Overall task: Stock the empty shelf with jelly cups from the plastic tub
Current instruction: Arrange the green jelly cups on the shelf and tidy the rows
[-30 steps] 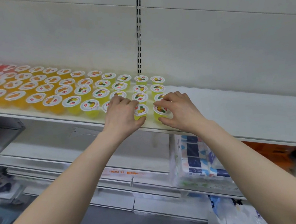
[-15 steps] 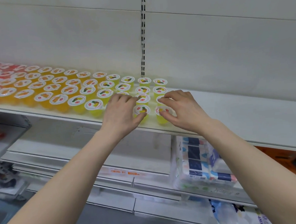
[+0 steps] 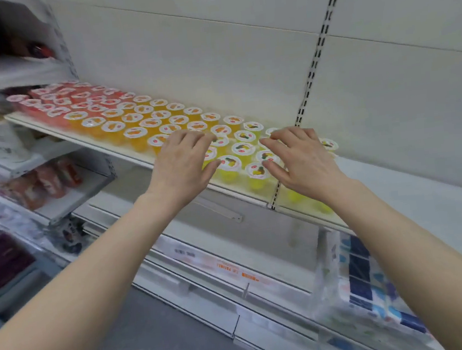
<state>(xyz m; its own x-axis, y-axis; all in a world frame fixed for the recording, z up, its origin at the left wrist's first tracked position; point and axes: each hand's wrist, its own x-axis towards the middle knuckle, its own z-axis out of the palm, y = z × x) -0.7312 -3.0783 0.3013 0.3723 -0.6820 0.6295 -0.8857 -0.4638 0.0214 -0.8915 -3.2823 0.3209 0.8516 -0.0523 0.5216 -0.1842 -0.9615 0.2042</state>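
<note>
Rows of jelly cups (image 3: 151,123) cover the left and middle of the white shelf (image 3: 411,185): red at the far left, orange in the middle, yellow (image 3: 230,165) at the right end. My left hand (image 3: 186,162) hovers over the yellow cups near the front edge, fingers spread, holding nothing. My right hand (image 3: 301,156) hovers over the rightmost yellow cups, fingers apart, fingertips close to one cup (image 3: 257,172); it hides several cups. The plastic tub is out of view.
The right part of the shelf is bare white board. A slotted upright (image 3: 321,44) runs down the back panel. Below are lower shelves with price strips (image 3: 233,270) and a plastic-wrapped blue-and-white pack (image 3: 359,284). Packaged goods (image 3: 44,181) fill shelves at the left.
The view has swung left, showing more of the left shelving. Both hands have lifted slightly off the front yellow cups and their fingers have spread.
</note>
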